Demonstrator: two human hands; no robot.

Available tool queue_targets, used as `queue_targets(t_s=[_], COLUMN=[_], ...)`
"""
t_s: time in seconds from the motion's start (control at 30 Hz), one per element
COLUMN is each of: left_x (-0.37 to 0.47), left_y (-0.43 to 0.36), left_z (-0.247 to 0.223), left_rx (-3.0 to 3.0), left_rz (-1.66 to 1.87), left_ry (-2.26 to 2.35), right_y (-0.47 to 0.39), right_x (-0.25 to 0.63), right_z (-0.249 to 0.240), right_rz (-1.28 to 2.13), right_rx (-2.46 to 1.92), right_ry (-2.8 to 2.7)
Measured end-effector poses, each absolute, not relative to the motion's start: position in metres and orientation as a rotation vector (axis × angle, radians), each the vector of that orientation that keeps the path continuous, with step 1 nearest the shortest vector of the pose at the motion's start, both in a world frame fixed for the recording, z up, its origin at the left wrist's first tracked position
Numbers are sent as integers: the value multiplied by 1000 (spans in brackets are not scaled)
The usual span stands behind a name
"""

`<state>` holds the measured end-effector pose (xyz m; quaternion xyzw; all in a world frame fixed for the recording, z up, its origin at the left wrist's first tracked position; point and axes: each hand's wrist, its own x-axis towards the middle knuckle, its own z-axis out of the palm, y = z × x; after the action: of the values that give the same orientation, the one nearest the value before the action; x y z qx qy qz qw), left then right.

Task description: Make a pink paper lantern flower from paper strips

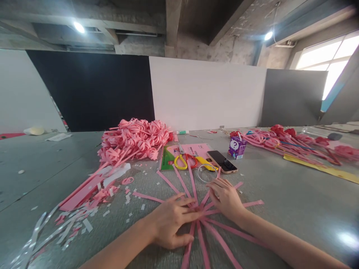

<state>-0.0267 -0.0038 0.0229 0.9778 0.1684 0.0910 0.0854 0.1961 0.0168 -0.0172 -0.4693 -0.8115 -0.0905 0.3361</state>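
Pink paper strips [220,239] fan out like a star from one crossing point on the grey table in front of me. My left hand [175,218] lies over the left of this crossing, fingers spread, the fingertips pressing on the strips near the middle. My right hand [226,198] is bent over the upper right strips, its fingers curled together on one strip, with the fingertips partly hidden. Just beyond it lies a thin round ring [199,174]. Scissors with yellow and red handles [181,167] rest behind the strips, beside a yellow-handled tool [206,163].
A pink and green pad [166,158] lies under the scissors. A phone [223,161] and a purple box [237,147] stand to its right. Pink curled-paper flowers [134,140] are heaped at left, with paper scraps [87,225] nearer. More pink stems [291,140] lie far right.
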Motion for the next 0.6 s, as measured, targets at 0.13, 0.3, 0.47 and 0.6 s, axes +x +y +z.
queue_targets(t_s=[0.13, 0.3, 0.47, 0.6], left_x=[-31, -30, -33, -33], left_y=[-4, -3, 1, 0], left_z=[27, 27, 30, 33], left_rx=[2886, 2856, 2818, 2778], left_rz=[212, 314, 188, 194], left_ry=[483, 469, 440, 430], right_y=[17, 18, 18, 18], right_x=[197, 196, 196, 196], right_z=[-17, -17, -18, -18], right_rz=[-215, -185, -166, -163], right_rx=[-1234, -1213, -1201, -1205], right_ry=[-2117, -2137, -2127, -2142])
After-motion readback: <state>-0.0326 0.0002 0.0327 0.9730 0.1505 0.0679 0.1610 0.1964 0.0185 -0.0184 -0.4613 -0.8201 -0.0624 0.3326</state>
